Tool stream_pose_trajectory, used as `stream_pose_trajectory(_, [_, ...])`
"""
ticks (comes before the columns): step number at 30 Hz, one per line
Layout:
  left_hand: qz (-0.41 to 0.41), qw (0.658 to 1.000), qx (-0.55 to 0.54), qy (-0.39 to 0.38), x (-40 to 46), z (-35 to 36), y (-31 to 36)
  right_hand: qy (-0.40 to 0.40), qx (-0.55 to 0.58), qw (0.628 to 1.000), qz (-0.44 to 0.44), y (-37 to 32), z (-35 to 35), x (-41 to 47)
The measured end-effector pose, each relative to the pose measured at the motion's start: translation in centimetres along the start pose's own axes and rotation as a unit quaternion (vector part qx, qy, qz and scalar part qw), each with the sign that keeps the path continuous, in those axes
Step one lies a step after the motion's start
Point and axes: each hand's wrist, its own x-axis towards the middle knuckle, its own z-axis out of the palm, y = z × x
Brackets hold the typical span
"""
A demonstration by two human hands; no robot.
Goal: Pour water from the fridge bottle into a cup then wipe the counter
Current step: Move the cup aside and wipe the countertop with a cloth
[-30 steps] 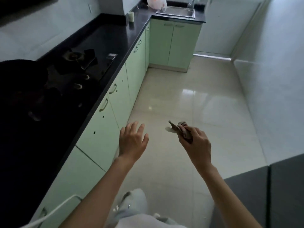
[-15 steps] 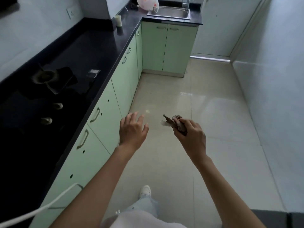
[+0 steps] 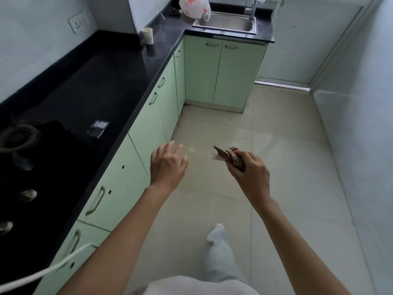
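The rag is bunched in the right hand, fingers curled tight round it, held in the air over the floor, right of the counter. The left hand hangs beside it, fingers spread and loose, holding nothing. The cup stands on the far end of the counter, left of the sink; no bottle is in view. Judging by this, the wiping step is in hand. Next the rag must reach the dark top, likely near the cup, and be pressed flat to sweep.
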Motion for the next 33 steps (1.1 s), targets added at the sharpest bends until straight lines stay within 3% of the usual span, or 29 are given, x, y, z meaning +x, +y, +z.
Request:
stream_pose_trajectory(12, [-0.113, 0.993, 0.011, 0.035, 18.0, 4.0, 2.5, -0.074, 0.081, 0.989, -0.099, 5.0, 7.1, 24.0])
stream_pose_trajectory(25, [-0.179, 0.980, 0.050, 0.075, 35.7, 7.2, -6.6, -0.107, 0.086, 0.969, -0.206, 0.5, 22.0, 42.6])
stream_pose_trajectory(33, [-0.216, 0.971, 0.065, 0.075, 46.2, 9.1, -11.3, -0.130, 0.113, 0.958, -0.229, -2.2, 29.6, 53.5])
